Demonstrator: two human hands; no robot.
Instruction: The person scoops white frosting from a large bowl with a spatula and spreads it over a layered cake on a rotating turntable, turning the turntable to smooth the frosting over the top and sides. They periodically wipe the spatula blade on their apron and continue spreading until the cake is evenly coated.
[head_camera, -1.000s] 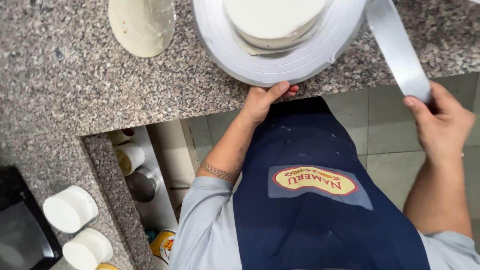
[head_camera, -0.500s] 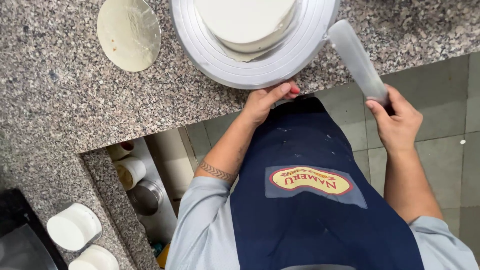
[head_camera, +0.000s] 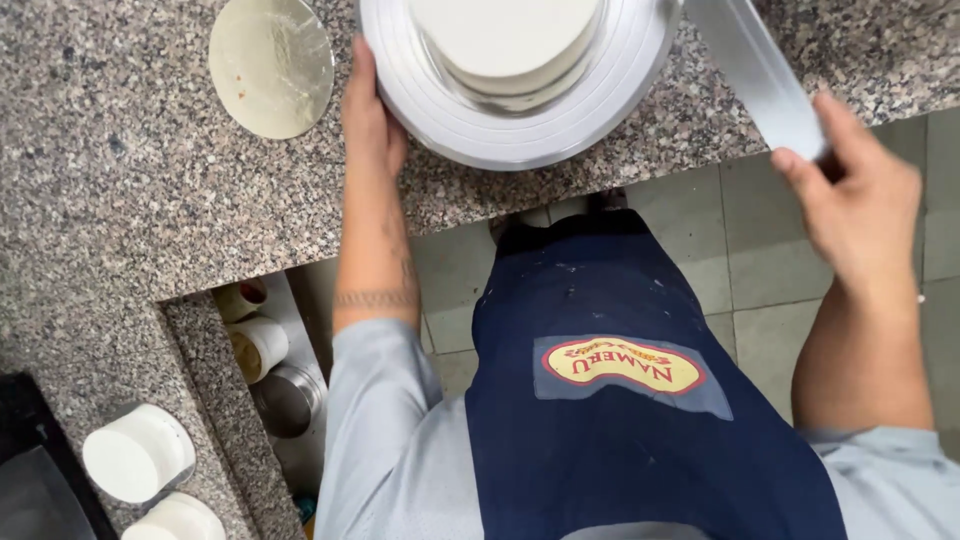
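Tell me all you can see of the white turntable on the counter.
The turntable is a round white stand, smooth and plastic-looking, with stepped rings around its rim. It sits flat on the speckled granite counter, its near edge close to the counter's front edge. A white frosted cake stands centred on it, cut off by the frame's top. The left hand rests against its left rim. The right hand holds a long flat scraper at its right side.

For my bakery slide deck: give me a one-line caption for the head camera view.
Left hand steadies a white turntable holding a cake while the right hand holds a flat scraper.
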